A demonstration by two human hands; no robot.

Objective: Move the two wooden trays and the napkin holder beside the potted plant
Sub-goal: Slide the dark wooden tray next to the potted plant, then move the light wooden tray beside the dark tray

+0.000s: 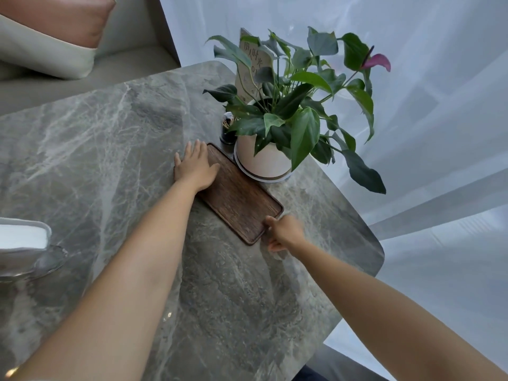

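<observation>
Far left edge of table [115,166]: napkin holder [22,246], shiny metal, white napkins stacked inside, well apart from plant. Centre: left hand [195,166] flat, fingers spread, resting on far end of wooden tray [242,199]. Tray dark brown, grained, rectangular, rounded corners, low rim; only one tray visible. Right hand [284,234] pinching its near corner. Potted plant [277,127], white pot, just beside tray

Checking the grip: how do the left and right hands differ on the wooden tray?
The left hand lies flat, fingers spread, over the wooden tray's far end; the right hand curls at its near corner edge. Left is by the potted plant; right is farther off. Both touch the tray.
</observation>
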